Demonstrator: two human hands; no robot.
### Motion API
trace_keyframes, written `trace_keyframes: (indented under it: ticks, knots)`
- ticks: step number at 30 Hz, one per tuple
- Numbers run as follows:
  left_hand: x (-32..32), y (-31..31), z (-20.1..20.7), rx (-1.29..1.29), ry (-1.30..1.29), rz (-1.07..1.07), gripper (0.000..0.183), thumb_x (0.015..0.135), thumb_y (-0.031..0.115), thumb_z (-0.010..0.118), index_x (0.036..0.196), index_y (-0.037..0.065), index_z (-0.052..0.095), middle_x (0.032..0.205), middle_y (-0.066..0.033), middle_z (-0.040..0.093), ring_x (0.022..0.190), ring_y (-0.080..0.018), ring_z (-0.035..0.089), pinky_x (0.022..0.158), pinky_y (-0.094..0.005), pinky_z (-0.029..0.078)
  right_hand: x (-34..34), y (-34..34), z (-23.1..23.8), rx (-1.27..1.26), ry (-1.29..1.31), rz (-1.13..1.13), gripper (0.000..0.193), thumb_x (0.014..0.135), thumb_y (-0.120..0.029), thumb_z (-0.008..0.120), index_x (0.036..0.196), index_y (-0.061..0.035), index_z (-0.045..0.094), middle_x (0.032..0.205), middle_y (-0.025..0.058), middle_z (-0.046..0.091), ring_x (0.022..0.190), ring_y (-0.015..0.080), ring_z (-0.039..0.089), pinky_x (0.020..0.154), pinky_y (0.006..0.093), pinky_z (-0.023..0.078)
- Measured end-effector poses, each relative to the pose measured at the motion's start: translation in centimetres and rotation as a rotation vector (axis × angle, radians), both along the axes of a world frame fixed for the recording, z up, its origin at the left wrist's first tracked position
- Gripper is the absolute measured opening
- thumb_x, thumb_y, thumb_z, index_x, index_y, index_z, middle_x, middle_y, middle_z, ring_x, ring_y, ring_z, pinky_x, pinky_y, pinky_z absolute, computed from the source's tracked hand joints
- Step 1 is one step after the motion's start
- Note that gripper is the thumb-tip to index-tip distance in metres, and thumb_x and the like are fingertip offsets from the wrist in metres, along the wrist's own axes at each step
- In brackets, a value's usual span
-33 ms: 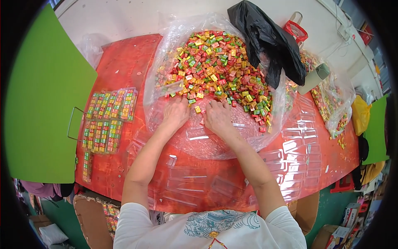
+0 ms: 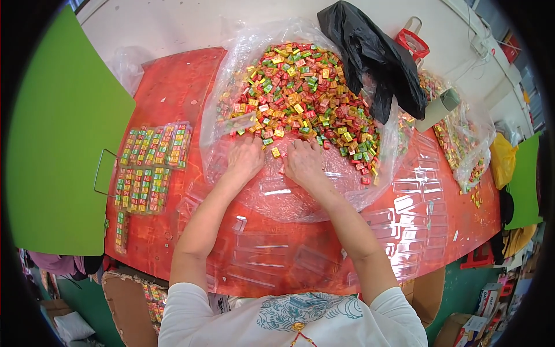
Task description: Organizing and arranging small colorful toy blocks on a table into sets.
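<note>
A large heap of small wrapped candies (image 2: 306,87) in red, yellow, green and orange lies on a clear plastic bag (image 2: 222,115). At the near edge of the heap my left hand (image 2: 247,156) has its fingers curled downward among the candies. My right hand (image 2: 303,163) is bent over in the same way, a short gap to its right. Both sets of fingertips are hidden, so what they grip cannot be made out. A yellow candy (image 2: 276,152) sits between the hands. An empty clear tray (image 2: 276,186) lies on the plastic just below them.
Candy-filled trays (image 2: 144,150) stand in rows at the left of the red table (image 2: 173,75). Empty clear trays (image 2: 413,214) spread along the right and front. A black plastic bag (image 2: 376,58) drapes beside the heap. Another bag of candies (image 2: 462,144) lies far right.
</note>
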State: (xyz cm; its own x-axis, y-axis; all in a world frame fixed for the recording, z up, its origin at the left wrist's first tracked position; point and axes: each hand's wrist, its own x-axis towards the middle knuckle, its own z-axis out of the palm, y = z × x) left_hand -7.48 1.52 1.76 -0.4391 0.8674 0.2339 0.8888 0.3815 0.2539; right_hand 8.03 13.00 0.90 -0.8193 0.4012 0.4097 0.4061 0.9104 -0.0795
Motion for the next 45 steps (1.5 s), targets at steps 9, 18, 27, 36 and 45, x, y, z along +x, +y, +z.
trace_keyframes:
  ticks: [9,18,27,36,45]
  knots:
    - [0.1,-1.6,2.1,-0.071,0.078,-0.046,0.030,0.081,0.028,0.067,0.106,0.011,0.067,0.102,-0.0137,0.061,0.101,-0.0292,0.059,0.085,-0.0487,0.039,-1.8,-1.7,1.3,-0.253,0.016,-0.067,0.026,0.083,-0.029,0.067,0.090,-0.0041,0.070,0.093,0.0128,0.066,0.093,0.0294,0.065,0.095,0.0491,0.041]
    - [0.1,-2.0,0.5,-0.030,0.122,-0.178,0.038,0.079,0.024,0.070,0.116,0.019,0.069,0.107,-0.0089,0.055,0.106,-0.0268,0.052,0.089,-0.0490,0.036,-1.0,-1.5,0.4,-0.302,0.098,0.074,0.018,0.083,-0.016,0.065,0.100,-0.0096,0.066,0.093,0.0097,0.061,0.096,0.0283,0.061,0.086,0.0477,0.040]
    - [0.1,-1.9,0.1,-0.027,0.148,-0.144,0.033,0.078,0.028,0.072,0.110,0.018,0.069,0.103,-0.0082,0.054,0.102,-0.0269,0.052,0.086,-0.0475,0.034,-1.3,0.6,-0.2,-0.105,-0.027,0.137,0.028,0.077,-0.013,0.067,0.105,-0.0116,0.063,0.093,0.0093,0.058,0.094,0.0280,0.061,0.081,0.0459,0.040]
    - [0.3,-2.1,0.4,-0.027,0.183,-0.122,0.037,0.078,0.031,0.071,0.111,0.015,0.068,0.106,-0.0091,0.054,0.103,-0.0273,0.052,0.085,-0.0488,0.034,-0.7,-0.9,1.2,-0.055,0.063,0.255,0.028,0.079,-0.018,0.069,0.105,-0.0119,0.063,0.094,0.0088,0.058,0.093,0.0260,0.060,0.083,0.0445,0.039]
    - [0.6,-2.3,0.0,-0.004,0.170,-0.090,0.033,0.077,0.031,0.072,0.105,0.014,0.069,0.111,-0.0112,0.055,0.104,-0.0282,0.051,0.087,-0.0502,0.034,-2.9,-0.4,0.1,-0.079,0.059,0.169,0.019,0.080,-0.019,0.070,0.097,-0.0117,0.067,0.091,0.0087,0.058,0.092,0.0255,0.059,0.082,0.0435,0.040]
